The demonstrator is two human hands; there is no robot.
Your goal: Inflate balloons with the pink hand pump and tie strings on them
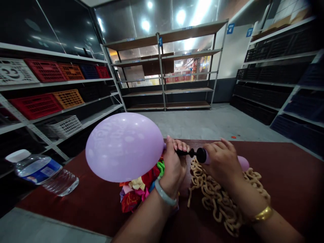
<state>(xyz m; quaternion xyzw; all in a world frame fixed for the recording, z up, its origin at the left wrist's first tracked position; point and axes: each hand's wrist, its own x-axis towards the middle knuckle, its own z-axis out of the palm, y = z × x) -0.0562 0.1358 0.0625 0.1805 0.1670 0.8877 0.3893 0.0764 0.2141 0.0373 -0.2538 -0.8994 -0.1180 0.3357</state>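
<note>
A large inflated lilac balloon (124, 146) hovers over the left of the dark red table (283, 175). My left hand (174, 165) is closed around the balloon's neck where it meets the black nozzle of a hand pump (199, 155). My right hand (221, 162) is wrapped around the pump's lilac body, whose end pokes out past my wrist. Under my left wrist lies a heap of limp balloons (138, 192) in several colours. Beneath my right forearm sits a beige coiled cord (215, 199).
A clear water bottle (42, 172) with a blue label lies on its side at the table's left edge. Shelving with red, orange and white crates lines the left wall, dark crates fill the right shelves, and bare grey floor stretches beyond the table.
</note>
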